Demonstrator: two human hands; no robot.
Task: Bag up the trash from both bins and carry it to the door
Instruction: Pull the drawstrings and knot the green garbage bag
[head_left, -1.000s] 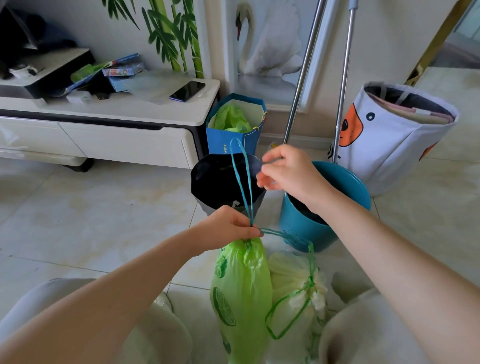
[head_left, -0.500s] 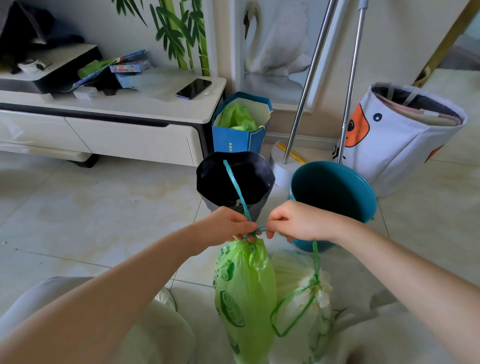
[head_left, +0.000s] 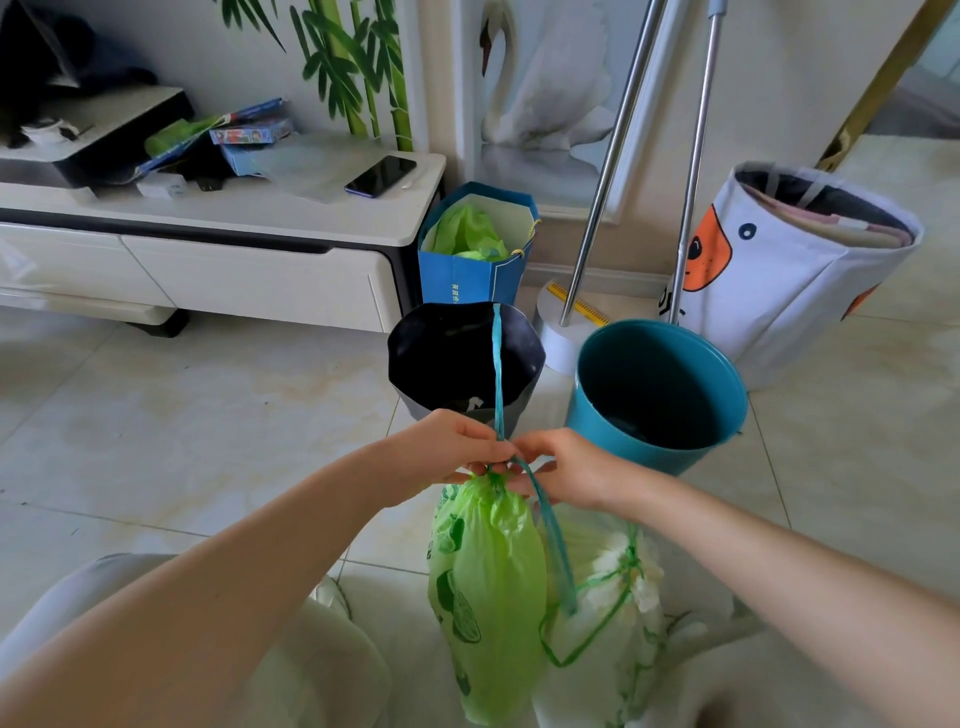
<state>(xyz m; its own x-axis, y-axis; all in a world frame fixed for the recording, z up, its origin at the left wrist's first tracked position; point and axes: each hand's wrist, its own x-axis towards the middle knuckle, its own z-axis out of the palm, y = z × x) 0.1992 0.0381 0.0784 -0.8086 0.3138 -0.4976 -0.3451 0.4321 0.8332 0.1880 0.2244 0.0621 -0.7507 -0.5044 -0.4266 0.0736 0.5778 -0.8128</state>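
Note:
A green printed trash bag (head_left: 485, 587) hangs gathered at its neck. My left hand (head_left: 441, 449) pinches the neck and its teal drawstring (head_left: 497, 374), which stands up over the black bin. My right hand (head_left: 563, 470) pinches the drawstring's other strand right beside the neck; that strand loops down in front of the bag. A second, paler bag (head_left: 610, 597), tied with a green drawstring, lies on the floor to the right. Behind stand the black bin (head_left: 415, 353) and the teal bin (head_left: 727, 415), both without a liner.
A blue paper bag (head_left: 475, 283) with green plastic inside stands by the white TV cabinet (head_left: 249, 260), which carries a phone (head_left: 381, 176). Two metal poles (head_left: 602, 192) lean at the wall. A white fabric basket (head_left: 779, 291) stands at right. My knees are at the bottom.
My right hand came down from above the teal bin to the bag's neck, bringing the drawstring with it. My left hand stayed at the neck.

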